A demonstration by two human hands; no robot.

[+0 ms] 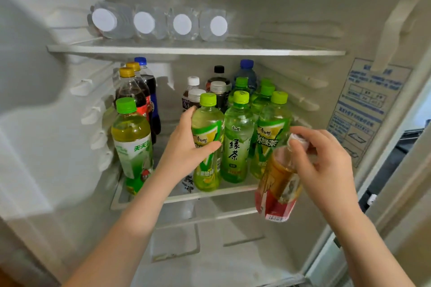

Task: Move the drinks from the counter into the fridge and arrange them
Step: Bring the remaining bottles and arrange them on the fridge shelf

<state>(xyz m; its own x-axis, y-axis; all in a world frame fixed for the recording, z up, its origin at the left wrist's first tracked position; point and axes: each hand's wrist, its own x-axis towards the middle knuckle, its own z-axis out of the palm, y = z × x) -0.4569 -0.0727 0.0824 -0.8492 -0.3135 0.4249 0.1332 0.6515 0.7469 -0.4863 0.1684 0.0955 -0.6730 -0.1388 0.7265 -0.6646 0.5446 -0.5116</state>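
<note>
My left hand (pixel 186 144) grips a green tea bottle with a lime cap (pixel 206 144) that stands at the front of the fridge's middle glass shelf (pixel 210 192). My right hand (pixel 321 158) holds a red-labelled amber tea bottle (pixel 277 184) by its top, tilted, in front of the shelf's right end and below its edge. Several more green tea bottles (pixel 238 142) stand right of the gripped one. A larger green-capped juice bottle (pixel 131 144) stands at the shelf's left front.
Dark cola bottles (pixel 135 93) line the shelf's left side; small dark bottles (pixel 218 91) and a blue-capped water bottle (pixel 246 74) stand at the back. Clear water bottles (pixel 161 23) lie on the upper shelf (pixel 186 50). The fridge wall with a sticker (pixel 363 109) is at right.
</note>
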